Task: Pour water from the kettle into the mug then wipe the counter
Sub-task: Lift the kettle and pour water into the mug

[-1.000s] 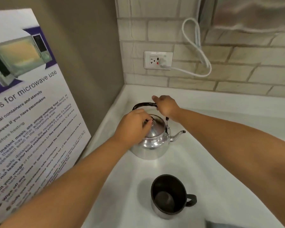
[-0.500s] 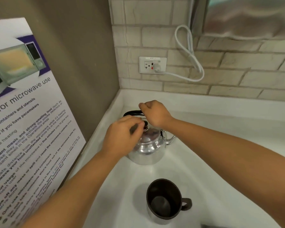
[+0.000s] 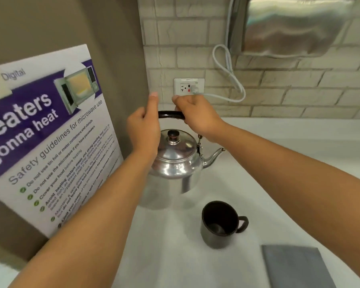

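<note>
Black handle [image 3: 170, 114]: right hand [image 3: 196, 117] fingers clenched around it, left hand [image 3: 143, 129] loose beside it, thumb up. Polished steel kettle [image 3: 175, 163] hangs just above the counter [image 3: 279, 163], behind the empty mug [image 3: 220, 223]; likely heavy, slippery, best carried by that handle.

Support surface: a smooth white countertop [image 3: 289, 163] running into a corner of tan wall and pale brick. A dark, empty cylindrical metal mug [image 3: 220, 223] with a side handle stands on it near centre. A flat folded grey cloth [image 3: 295, 267] lies just beside it, nearer and right.
</note>
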